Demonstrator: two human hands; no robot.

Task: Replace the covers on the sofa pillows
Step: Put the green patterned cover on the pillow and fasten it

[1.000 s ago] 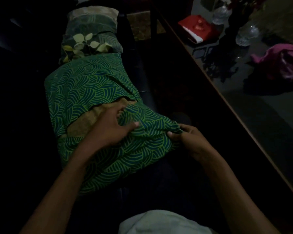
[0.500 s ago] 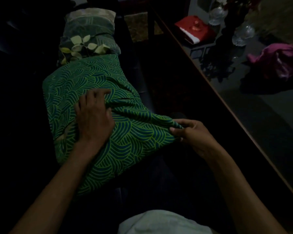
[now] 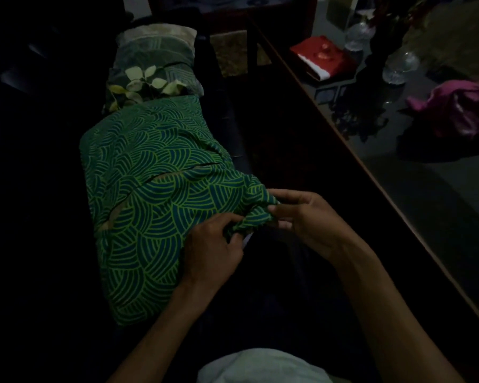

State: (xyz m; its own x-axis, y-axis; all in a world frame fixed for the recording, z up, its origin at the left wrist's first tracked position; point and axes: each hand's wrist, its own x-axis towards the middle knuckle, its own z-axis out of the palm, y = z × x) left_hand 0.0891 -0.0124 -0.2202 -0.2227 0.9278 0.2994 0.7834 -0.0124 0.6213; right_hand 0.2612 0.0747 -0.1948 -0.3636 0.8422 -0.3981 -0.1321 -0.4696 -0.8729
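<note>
Green cover fabric, printed with yellow-green arc lines, is bunched at its near right corner; left hand pinches that corner with curled fingers; right hand grips the same corner from the other side, fingers curled round it. No legible writing or brand anywhere. Covered pillow lies flat on the dark sofa; long axis runs away from the person, slit opening crossing its top face diagonally. Second pillow, grey-green with pale leaf print, touches its far end. To the right, a glass-topped table carries a red box, clear glassware, magenta cloth; room very dim.
</note>
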